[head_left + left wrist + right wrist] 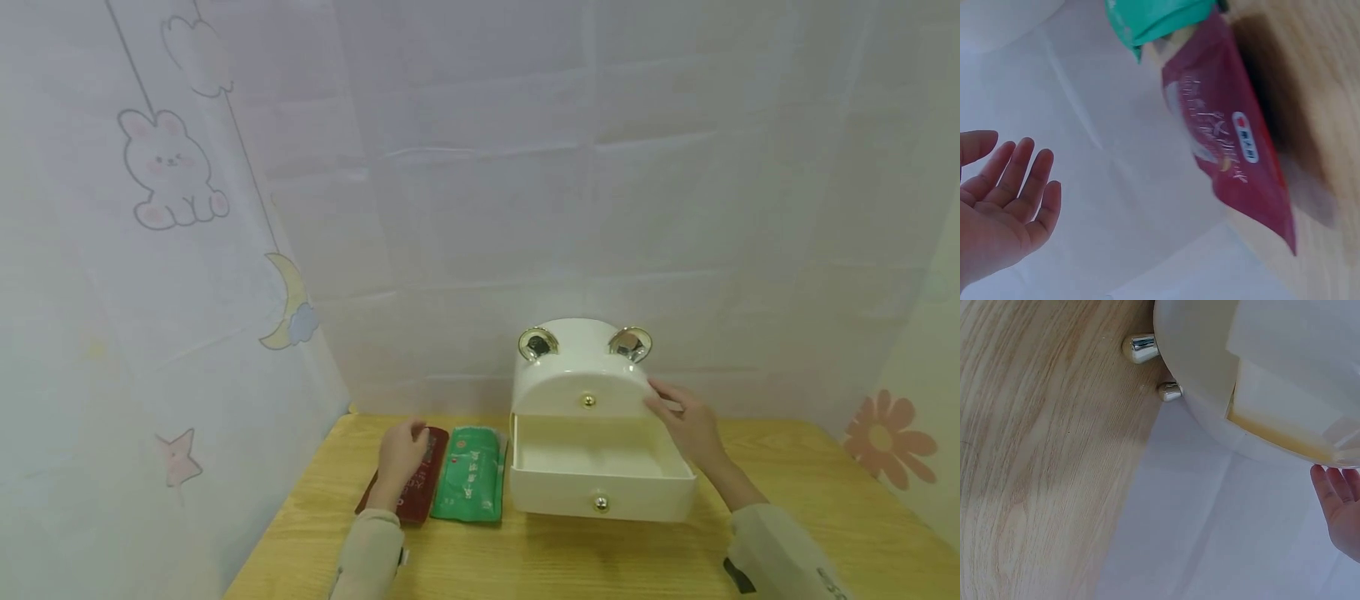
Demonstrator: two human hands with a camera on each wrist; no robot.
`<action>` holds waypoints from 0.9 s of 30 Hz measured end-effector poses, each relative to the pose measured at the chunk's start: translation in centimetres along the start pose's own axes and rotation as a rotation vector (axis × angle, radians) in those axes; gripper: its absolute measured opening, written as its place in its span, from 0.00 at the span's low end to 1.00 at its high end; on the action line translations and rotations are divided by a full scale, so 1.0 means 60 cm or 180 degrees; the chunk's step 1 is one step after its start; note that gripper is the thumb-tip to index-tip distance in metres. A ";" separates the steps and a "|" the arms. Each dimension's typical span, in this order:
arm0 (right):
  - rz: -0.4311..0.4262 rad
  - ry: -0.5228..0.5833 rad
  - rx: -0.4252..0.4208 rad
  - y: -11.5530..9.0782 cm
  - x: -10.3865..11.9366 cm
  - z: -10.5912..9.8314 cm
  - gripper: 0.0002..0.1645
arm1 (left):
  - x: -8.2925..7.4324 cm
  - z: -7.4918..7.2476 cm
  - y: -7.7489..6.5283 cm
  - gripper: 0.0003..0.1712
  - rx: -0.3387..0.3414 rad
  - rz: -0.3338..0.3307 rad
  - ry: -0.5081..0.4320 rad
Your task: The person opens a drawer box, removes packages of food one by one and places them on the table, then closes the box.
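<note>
My left hand (400,458) hovers over a dark red packet (422,496) on the table. In the left wrist view, the fingers of that hand (1010,209) are loosely bent with nothing between them, apart from the red packet (1225,125). Beside it lies a green packet (471,479) with white print. A glossy white storage box (577,367) with two gold-rimmed eyes stands to the right, its lower drawer (551,492) pulled out and hollow inside. My right hand (693,429) touches the box's upper right side; in the right wrist view its straight fingertips (1317,472) meet the shell's edge.
A wooden table (292,550) carries everything. Pale fabric with printed figures hangs behind and at both sides, close to the table's edge. Shiny feet (1141,348) hold the box up. A gold knob (601,503) sticks out from the drawer front.
</note>
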State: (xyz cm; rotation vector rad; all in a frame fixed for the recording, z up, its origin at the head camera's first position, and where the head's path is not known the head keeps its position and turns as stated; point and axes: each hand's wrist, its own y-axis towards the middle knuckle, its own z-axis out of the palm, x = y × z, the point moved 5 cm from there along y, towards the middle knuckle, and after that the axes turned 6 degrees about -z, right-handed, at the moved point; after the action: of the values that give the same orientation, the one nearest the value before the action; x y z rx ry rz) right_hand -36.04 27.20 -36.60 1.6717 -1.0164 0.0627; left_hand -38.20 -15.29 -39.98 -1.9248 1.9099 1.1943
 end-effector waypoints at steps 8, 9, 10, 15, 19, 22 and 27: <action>-0.0060 -0.0017 -0.0136 0.001 0.004 -0.003 0.17 | -0.051 -0.012 -0.017 0.10 -0.0028 0.0237 -0.0174; -0.0062 -0.0012 -0.0141 0.001 0.003 -0.002 0.17 | -0.056 -0.013 -0.020 0.09 -0.0021 0.0250 -0.0187; -0.0074 -0.0005 -0.0142 0.001 0.003 -0.002 0.17 | -0.062 -0.014 -0.022 0.09 -0.0024 0.0282 -0.0192; -0.0100 -0.0017 -0.0144 0.000 0.000 -0.001 0.17 | -0.088 -0.016 -0.036 0.09 -0.0018 0.0428 -0.0199; -0.0100 -0.0001 -0.0168 -0.001 -0.003 0.000 0.17 | -0.102 -0.014 -0.044 0.08 0.0054 0.0569 -0.0295; -0.0078 0.0045 -0.0192 -0.002 -0.004 0.000 0.17 | -0.110 -0.013 -0.048 0.09 0.0206 0.0598 -0.0449; -0.0068 0.0065 -0.0212 -0.004 -0.006 0.000 0.17 | -0.127 -0.016 -0.055 0.08 0.0365 0.0667 -0.0453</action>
State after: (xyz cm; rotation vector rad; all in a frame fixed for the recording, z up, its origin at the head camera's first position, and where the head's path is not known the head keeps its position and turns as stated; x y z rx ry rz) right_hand -36.13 27.41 -36.96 1.6181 -0.9751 0.0313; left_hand -33.69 -9.56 -35.83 -1.5704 2.0934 1.2099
